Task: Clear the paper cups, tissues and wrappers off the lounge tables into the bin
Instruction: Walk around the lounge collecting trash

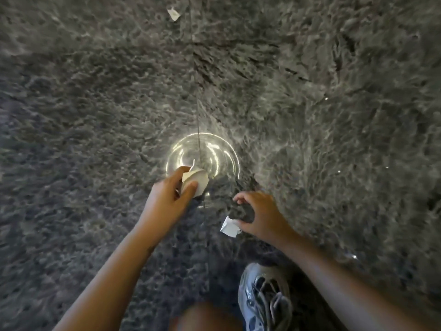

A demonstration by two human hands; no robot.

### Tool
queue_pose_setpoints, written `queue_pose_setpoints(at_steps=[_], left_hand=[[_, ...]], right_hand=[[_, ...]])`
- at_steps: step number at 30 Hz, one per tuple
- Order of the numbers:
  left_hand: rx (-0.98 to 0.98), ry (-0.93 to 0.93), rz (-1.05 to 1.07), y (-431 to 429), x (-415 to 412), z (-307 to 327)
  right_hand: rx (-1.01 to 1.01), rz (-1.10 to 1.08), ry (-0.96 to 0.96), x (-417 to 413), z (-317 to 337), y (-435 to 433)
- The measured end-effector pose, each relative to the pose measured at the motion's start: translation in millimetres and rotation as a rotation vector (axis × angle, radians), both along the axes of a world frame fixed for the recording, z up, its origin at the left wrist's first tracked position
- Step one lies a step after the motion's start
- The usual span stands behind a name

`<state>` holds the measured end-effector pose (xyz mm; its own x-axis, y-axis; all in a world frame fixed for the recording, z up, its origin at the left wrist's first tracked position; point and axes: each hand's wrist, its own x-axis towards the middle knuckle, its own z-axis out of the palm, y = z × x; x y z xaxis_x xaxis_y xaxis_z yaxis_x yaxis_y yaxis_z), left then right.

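Note:
I look straight down at a dark polished stone floor [95, 115]. My left hand [167, 201] grips a crumpled paper cup [196, 182] with a torn scrap of paper against it. My right hand [257, 216] reaches down, fingers curled, and its thumb touches a small white wrapper [229, 226] lying on the floor. Whether the fingers pinch the wrapper is unclear. Another white paper scrap [173, 14] lies on the floor far ahead. No bin and no table are in view.
A bright ring of reflected ceiling light [214, 149] shines on the floor just beyond my hands. A thin floor joint [198, 111] runs away from me. My grey laced shoe [265, 297] and a bent knee [205, 316] are at the bottom.

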<state>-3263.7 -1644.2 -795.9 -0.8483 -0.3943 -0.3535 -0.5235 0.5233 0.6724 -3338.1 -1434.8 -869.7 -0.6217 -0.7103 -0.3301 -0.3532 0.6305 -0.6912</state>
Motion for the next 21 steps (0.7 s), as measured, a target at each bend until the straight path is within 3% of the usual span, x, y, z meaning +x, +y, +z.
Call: queue_pose_setpoints(at_steps=[9, 13, 18, 21], left_hand=[[-0.006, 0.106, -0.043, -8, 7, -37], [0.024, 0.122, -0.035, -8, 11, -32], [0.023, 0.155, -0.016, -11, 8, -27], [0.034, 0.183, -0.032, -9, 6, -23]], right_hand=[[0.160, 0.322, 0.311, 28, -33, -11], [0.149, 0.283, 0.114, 26, -32, -18], [-0.317, -0.170, -0.100, 0, 12, -49], [-0.510, -0.267, -0.149, -5, 39, -68]])
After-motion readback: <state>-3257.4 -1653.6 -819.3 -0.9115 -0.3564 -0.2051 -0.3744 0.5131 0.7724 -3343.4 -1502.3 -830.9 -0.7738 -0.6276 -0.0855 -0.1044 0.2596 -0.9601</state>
